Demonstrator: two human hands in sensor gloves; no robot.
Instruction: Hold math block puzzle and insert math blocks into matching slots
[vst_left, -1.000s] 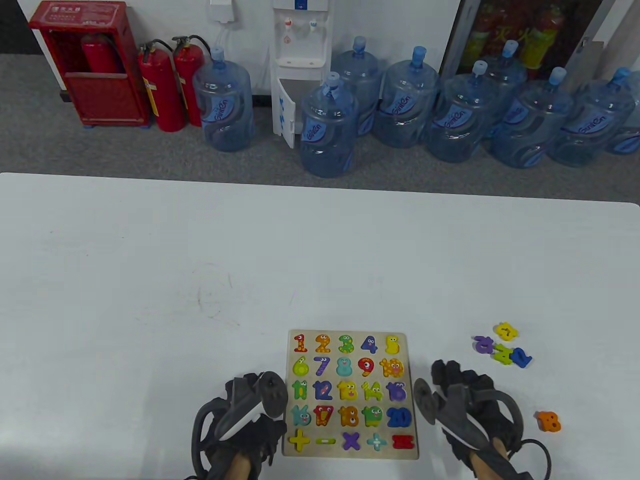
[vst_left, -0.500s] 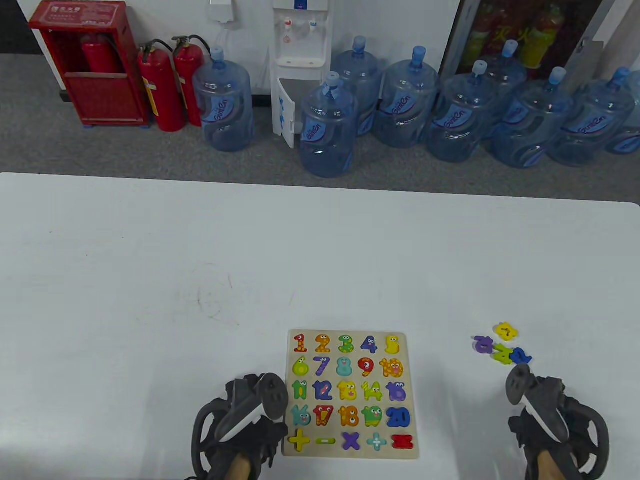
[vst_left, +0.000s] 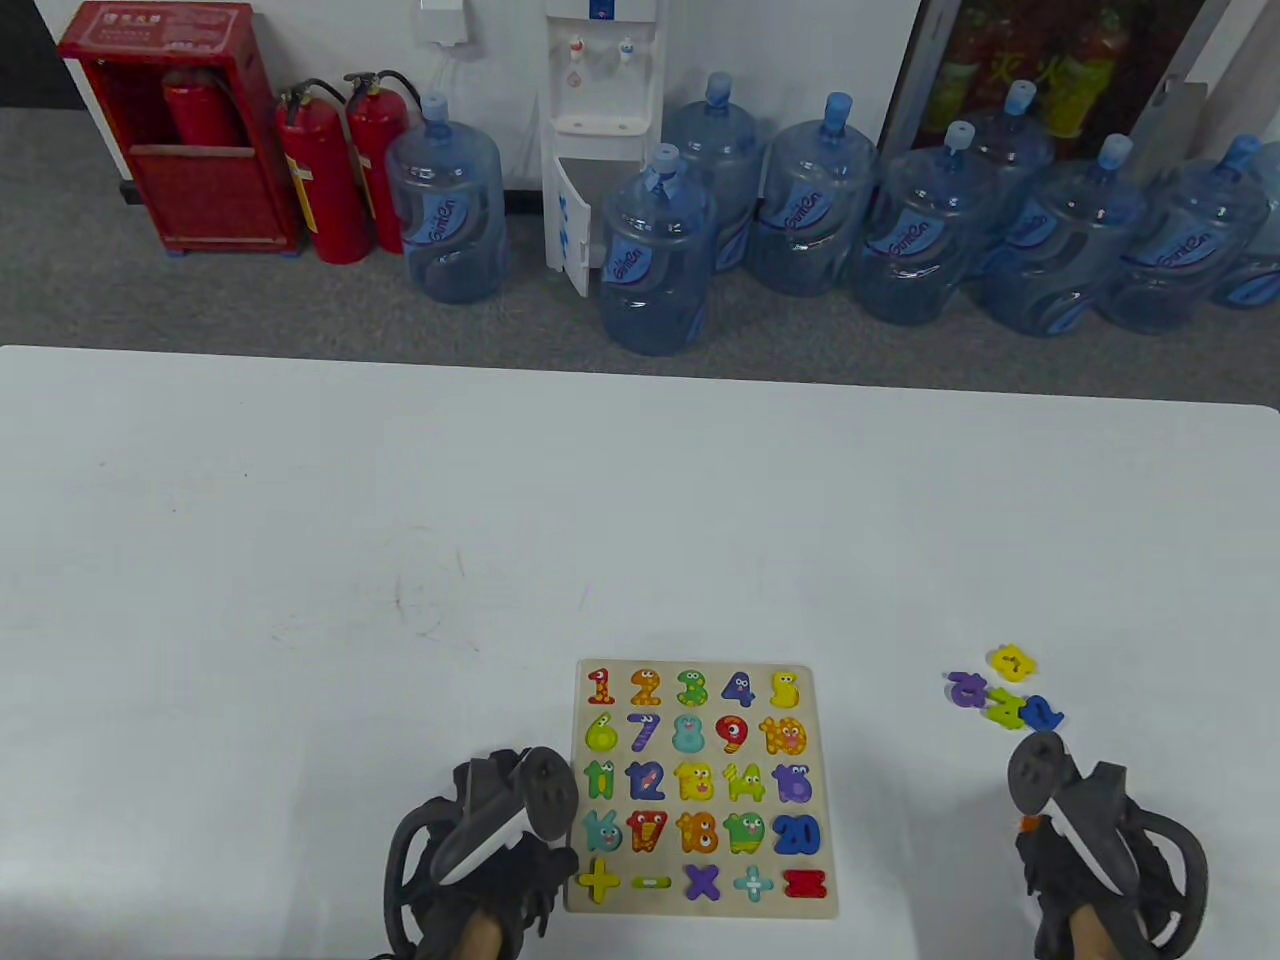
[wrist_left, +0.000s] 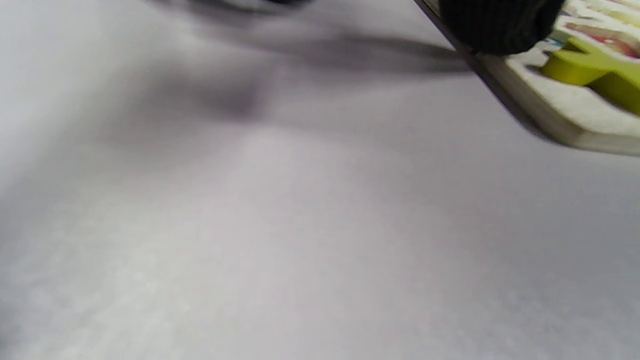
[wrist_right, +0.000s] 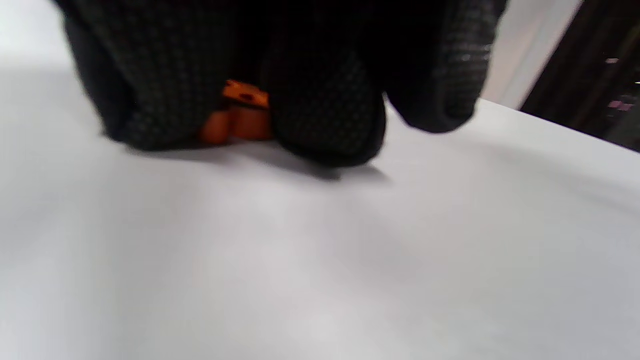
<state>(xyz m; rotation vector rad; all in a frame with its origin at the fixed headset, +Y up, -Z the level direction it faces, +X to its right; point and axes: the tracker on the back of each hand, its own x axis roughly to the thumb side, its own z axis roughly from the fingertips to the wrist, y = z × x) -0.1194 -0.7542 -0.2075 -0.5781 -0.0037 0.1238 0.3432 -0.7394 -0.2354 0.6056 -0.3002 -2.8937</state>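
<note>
A: How does the right grip (vst_left: 1090, 850) stand?

B: Its gloved fingers (wrist_right: 325, 110) are curled down onto the worktop (vst_left: 400, 520) around an orange block (wrist_right: 240, 117); the right wrist view shows the block pinched between two fingertips, at or just above the surface.

A: And the left grip (vst_left: 480, 850)?

B: It rests at the near left edge of the puzzle board (vst_left: 820, 790). In the left wrist view one fingertip (wrist_left: 500, 25) presses on that edge, beside the yellow-green plus block (wrist_left: 595, 70). Whether the other fingers are closed I cannot tell.

A: Where is the board?

B: Flat on the worktop, near the near edge, between the two grips. Its blocks read 1 to 20, then plus, minus, times, divide, equals.

A: Loose blocks?

B: A small cluster (vst_left: 1005, 690) of yellow, purple, green and blue ones lies just beyond the right grip; their figures are not clear.

A: Other writing? Room?

B: The water jugs (vst_left: 655, 250) on the floor carry a blue label, too small to read surely. The far and left parts of the worktop are bare white.
</note>
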